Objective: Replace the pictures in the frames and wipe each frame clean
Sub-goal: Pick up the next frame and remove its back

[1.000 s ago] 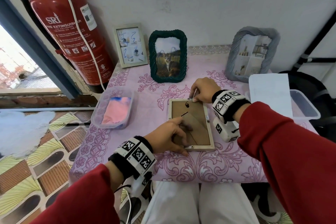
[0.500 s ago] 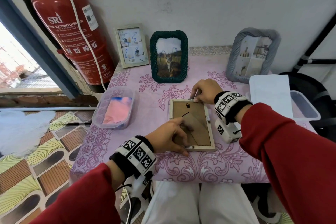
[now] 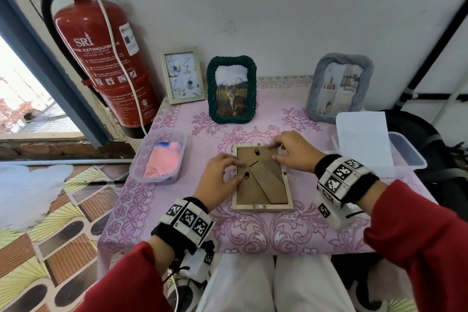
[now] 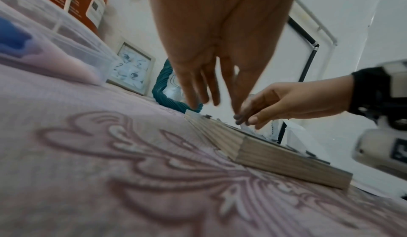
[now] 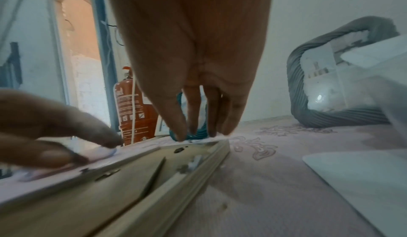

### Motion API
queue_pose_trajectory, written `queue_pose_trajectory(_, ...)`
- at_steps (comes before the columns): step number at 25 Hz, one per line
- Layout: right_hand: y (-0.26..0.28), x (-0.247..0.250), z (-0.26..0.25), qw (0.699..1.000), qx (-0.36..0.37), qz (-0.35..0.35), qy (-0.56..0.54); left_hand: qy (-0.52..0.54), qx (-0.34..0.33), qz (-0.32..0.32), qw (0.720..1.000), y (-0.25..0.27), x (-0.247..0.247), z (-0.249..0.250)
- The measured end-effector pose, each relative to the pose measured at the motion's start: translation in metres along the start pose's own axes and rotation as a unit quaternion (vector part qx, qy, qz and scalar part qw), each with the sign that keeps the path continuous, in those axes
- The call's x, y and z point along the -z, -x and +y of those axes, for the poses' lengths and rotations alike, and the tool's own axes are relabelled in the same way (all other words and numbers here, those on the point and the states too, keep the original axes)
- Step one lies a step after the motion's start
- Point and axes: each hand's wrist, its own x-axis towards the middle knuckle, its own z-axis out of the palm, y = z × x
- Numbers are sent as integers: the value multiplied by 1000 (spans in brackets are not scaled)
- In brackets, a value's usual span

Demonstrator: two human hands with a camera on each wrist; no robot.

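Head view: a light wooden picture frame [image 3: 262,177] lies face down on the pink flowered tablecloth [image 3: 253,233], its brown backing board up.
Left hand [image 3: 219,180]: fingers straight, the tips press on the left edge of the frame; it holds nothing.
Right hand [image 3: 295,151]: fingers reach down to the far edge; whether they pinch a clip or only press, I cannot tell.
Done: nothing is surely finished. The backing still sits in the frame.
Left to do: I judge that opening the back, changing the picture and wiping remain.
Other frames: a small pale frame [image 3: 182,75], a dark green rope frame [image 3: 231,90] and a grey ribbed frame [image 3: 339,87] stand at the wall.
Cloth: a pink cloth in a clear plastic tub [image 3: 159,157] is not touched.
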Motion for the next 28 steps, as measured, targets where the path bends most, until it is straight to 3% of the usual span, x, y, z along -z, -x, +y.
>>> queue_pose_trajectory(2, 15, -4, -6, 999, -9, 17, -27, -13, 56, 16, 998, -1, 1, -3)
queue_pose_trajectory(5, 31, -13, -17, 997, -42, -44, -39, 38, 115, -18, 992, 3, -3, -4)
queue_pose_trajectory(12, 43, -32, -29, 994, -72, -76, 44, 50, 126, -13, 991, 6, -5, -4)
queue_pose_trajectory(22, 48, -32, -25, 997, -67, -34, -35, 64, 123, 6, 990, 8, -10, -1)
queue_pose_trajectory(28, 50, -30, -16, 995, -57, -7, -81, 234, 162, -13, 959, 7, -14, 9)
